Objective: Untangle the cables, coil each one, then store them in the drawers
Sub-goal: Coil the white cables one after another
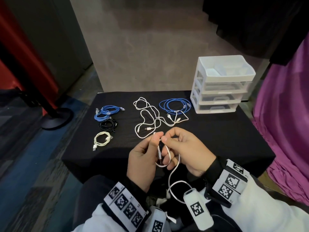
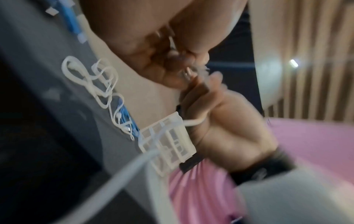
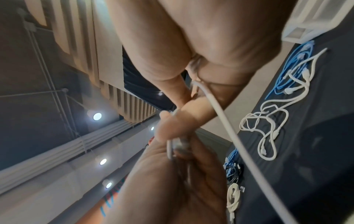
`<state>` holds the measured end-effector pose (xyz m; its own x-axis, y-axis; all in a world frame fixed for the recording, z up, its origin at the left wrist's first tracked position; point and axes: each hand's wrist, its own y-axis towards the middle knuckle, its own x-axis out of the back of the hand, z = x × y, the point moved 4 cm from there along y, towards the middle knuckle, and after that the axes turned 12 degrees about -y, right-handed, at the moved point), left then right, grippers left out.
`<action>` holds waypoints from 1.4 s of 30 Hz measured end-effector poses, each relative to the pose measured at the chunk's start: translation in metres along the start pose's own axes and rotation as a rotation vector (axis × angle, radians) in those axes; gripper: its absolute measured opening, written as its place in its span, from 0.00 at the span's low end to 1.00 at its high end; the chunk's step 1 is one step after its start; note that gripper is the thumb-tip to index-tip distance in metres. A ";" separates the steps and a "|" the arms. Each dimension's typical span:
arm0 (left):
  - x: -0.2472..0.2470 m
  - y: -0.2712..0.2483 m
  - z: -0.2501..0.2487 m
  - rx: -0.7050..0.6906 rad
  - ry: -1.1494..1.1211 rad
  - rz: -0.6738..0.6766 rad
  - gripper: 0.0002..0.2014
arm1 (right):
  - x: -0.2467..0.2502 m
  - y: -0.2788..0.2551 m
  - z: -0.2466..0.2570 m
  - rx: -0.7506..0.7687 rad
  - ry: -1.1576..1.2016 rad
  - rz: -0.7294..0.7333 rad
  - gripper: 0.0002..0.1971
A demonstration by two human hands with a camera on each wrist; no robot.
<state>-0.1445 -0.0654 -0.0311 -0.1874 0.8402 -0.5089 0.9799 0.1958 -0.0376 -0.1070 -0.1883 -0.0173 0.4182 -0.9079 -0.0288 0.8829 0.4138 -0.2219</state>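
Note:
Both hands hold one white cable (image 1: 173, 169) above the table's near edge. My left hand (image 1: 143, 158) pinches its plug end near the strain relief (image 1: 159, 150). My right hand (image 1: 185, 149) pinches the same cable beside it, with a small loop round its fingers; the rest hangs toward my lap. In the right wrist view the held cable (image 3: 226, 121) runs down from the fingers. Loose white cables (image 1: 150, 118) lie tangled mid-table. A blue coil (image 1: 174, 106) lies by the white drawer unit (image 1: 219, 84), whose drawers look closed.
At the table's left lie a blue bundle (image 1: 105, 113), a black coil (image 1: 108, 125) and a cream coil (image 1: 102, 139). The table (image 1: 217, 139) has a black cloth. Purple fabric (image 1: 284, 131) hangs at the right, a stand base (image 1: 56, 118) on the floor left.

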 end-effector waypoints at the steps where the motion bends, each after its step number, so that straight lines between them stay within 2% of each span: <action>1: -0.001 -0.001 0.001 -0.045 0.017 -0.004 0.12 | -0.002 0.000 -0.001 -0.007 0.017 -0.002 0.06; 5: 0.010 0.000 0.002 -0.204 0.184 0.028 0.11 | -0.001 -0.001 -0.004 0.002 0.024 -0.026 0.06; 7: 0.018 0.001 0.002 -0.211 0.283 0.031 0.12 | 0.002 0.000 -0.006 0.033 -0.023 -0.046 0.06; 10: 0.020 0.000 0.004 -0.070 0.181 -0.022 0.07 | 0.008 0.002 -0.007 0.102 -0.093 -0.087 0.06; 11: 0.022 0.000 0.006 0.008 0.128 -0.038 0.09 | 0.011 0.003 -0.005 0.132 -0.115 -0.100 0.05; 14: 0.024 0.000 0.006 0.294 0.057 0.085 0.12 | 0.018 0.004 0.000 0.192 -0.174 -0.070 0.04; 16: 0.021 -0.003 -0.002 0.410 0.002 0.154 0.16 | 0.018 0.002 0.004 0.198 -0.191 0.012 0.04; 19: 0.018 -0.003 -0.008 0.469 -0.063 0.164 0.22 | 0.015 0.000 0.006 0.204 -0.208 0.091 0.04; 24: 0.011 -0.008 -0.006 0.573 -0.382 0.074 0.18 | 0.014 0.004 0.002 0.228 -0.153 0.040 0.04; 29: 0.012 -0.010 -0.008 0.651 -0.472 0.184 0.10 | 0.021 0.005 0.002 0.240 -0.213 -0.038 0.05; 33: 0.015 -0.010 -0.015 0.596 -0.416 0.134 0.10 | 0.023 0.005 -0.001 0.225 -0.274 -0.048 0.05; 36: 0.016 -0.005 -0.023 0.521 -0.489 0.119 0.10 | 0.014 0.005 -0.015 0.188 -0.356 -0.041 0.11; 40: 0.023 0.008 -0.041 0.394 -0.482 0.092 0.14 | 0.001 -0.004 -0.048 0.120 -0.622 0.034 0.14; 42: 0.029 0.014 -0.044 0.286 -0.352 0.080 0.14 | -0.007 -0.014 -0.056 0.151 -0.788 0.105 0.16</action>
<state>-0.1398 -0.0156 -0.0086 -0.1245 0.6141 -0.7794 0.9790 -0.0518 -0.1972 -0.1341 -0.1919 -0.0681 0.4786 -0.5730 0.6653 0.8263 0.5501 -0.1206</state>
